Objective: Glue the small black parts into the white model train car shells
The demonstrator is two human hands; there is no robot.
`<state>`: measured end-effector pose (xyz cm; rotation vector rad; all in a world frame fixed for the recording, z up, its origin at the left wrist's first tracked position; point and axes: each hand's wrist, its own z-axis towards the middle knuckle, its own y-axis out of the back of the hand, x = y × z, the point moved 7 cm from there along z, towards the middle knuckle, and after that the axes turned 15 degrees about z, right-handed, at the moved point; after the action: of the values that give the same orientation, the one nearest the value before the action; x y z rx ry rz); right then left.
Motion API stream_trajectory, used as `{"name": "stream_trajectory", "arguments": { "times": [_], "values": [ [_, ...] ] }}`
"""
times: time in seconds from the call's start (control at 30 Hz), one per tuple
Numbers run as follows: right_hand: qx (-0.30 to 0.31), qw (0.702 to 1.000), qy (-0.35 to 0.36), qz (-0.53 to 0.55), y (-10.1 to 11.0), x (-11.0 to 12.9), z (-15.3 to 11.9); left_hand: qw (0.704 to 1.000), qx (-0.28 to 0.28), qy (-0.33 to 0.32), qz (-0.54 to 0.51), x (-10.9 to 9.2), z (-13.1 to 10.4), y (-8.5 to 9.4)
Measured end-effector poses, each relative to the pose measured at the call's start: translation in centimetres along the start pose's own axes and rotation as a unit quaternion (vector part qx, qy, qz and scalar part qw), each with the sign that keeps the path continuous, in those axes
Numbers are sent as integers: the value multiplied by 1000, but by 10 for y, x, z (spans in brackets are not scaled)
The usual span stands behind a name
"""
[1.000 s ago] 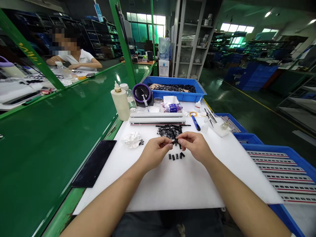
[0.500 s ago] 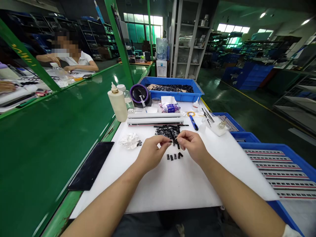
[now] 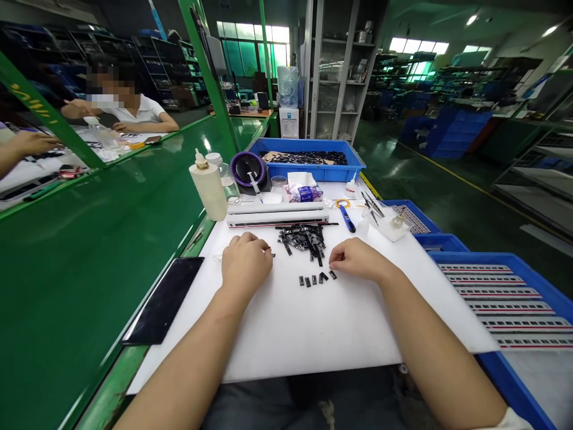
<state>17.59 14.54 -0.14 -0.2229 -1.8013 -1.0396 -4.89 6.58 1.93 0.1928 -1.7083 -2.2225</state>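
Observation:
My left hand [image 3: 246,263] is over the crumpled white tissue [image 3: 218,257] on the white work board [image 3: 304,334]. Its fingers are curled, and the hand's back hides most of the tissue. A small dark bit shows beside the fingertips; whether they grip it is unclear. My right hand [image 3: 353,260] has its fingers pressed together just above a small black rectangular piece [image 3: 332,275] lying on the board. Anything inside this pinch is hidden. Several similar pieces [image 3: 307,282] lie in a short row to its left. Behind them is a loose pile of black plastic parts [image 3: 304,239].
Long white train-like strips [image 3: 277,216] lie behind the pile. A blue cutter [image 3: 347,220], tweezers [image 3: 372,206] and a cream bottle [image 3: 208,190] stand or lie around. A blue bin [image 3: 313,172] is at the back; another crate [image 3: 510,258] sits right. A co-worker sits across the green bench.
My hands have come apart: the left moved left onto the tissue, the right slightly down and right. Another black piece now lies at the row's right end.

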Motion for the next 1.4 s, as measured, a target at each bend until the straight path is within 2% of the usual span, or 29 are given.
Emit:
{"name": "stream_trajectory", "arguments": {
  "times": [0.1, 0.23, 0.33, 0.43, 0.77, 0.83, 1.03, 1.17, 1.4],
  "values": [
    [-2, 997, 75, 14, -3, 13, -3, 1000, 4, 6, 10, 1, 2, -4],
    [55, 991, 123, -19, -18, 19, -6, 998, -35, -45, -13, -12, 3, -7],
    [67, 989, 122, -48, -25, 17, -4, 994, -41, -96, -10, -29, -1, -14],
    [62, 989, 114, -67, -26, 14, -2, 993, -35, -110, -2, -38, -4, -20],
    [64, 995, 68, -46, -22, 11, -4, 993, -32, -115, 6, -38, -5, -22],
    [46, 996, 75, -26, -17, 13, -4, 993, -31, -113, 8, -37, -5, -22],
    [-90, 990, 107, -9, 7, 20, -3, 991, -50, -122, 5, -47, -4, -20],
    [-98, 989, 114, 4, 6, 22, -2, 986, -58, -155, 0, -56, -5, -19],
    [-111, 987, 120, 8, 9, 19, -1, 980, -70, -184, -13, -52, -7, -14]
  ]
}}
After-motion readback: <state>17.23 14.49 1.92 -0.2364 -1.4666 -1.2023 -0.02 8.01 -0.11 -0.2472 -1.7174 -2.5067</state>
